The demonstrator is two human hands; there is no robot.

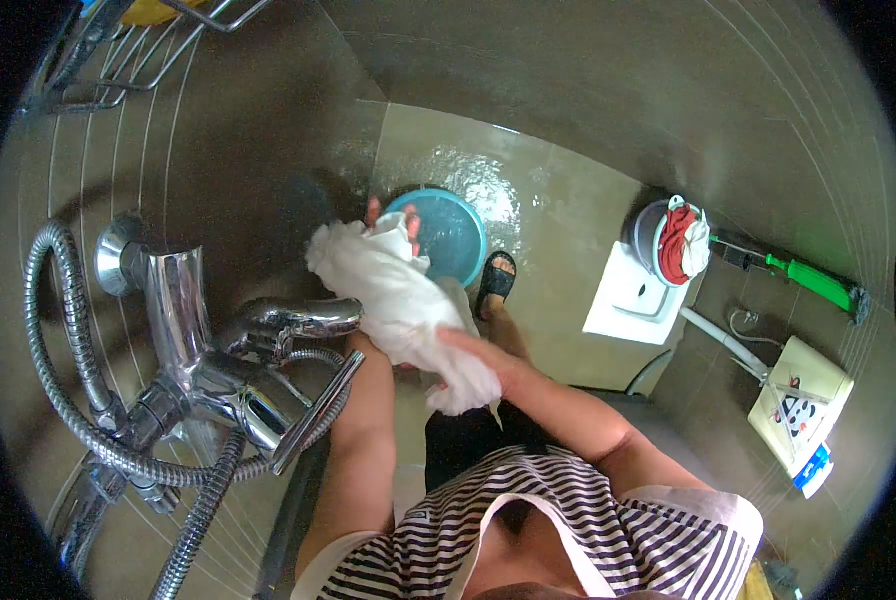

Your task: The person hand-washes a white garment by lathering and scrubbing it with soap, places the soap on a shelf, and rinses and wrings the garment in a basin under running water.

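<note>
A wet-looking white cloth point(393, 290), bunched lengthwise, hangs in front of me between both hands. My left hand point(412, 222) has hold of its far end; the fingers show past the folds, while the cloth hides most of the palm. Closed round the near end is my right hand point(476, 352), with the fabric hanging out below it. Beyond the cloth, a round blue basin point(455, 240) stands on the floor, partly covered from view by the cloth and my left fingers.
At left, a chrome shower mixer point(238, 390) with a coiled hose juts out close to my left forearm. A wire rack point(143, 70) hangs above. On the right are a white squat toilet point(633, 300), a bucket of red and white cloths point(680, 245) and a green-handled brush point(813, 283). The floor tiles look wet.
</note>
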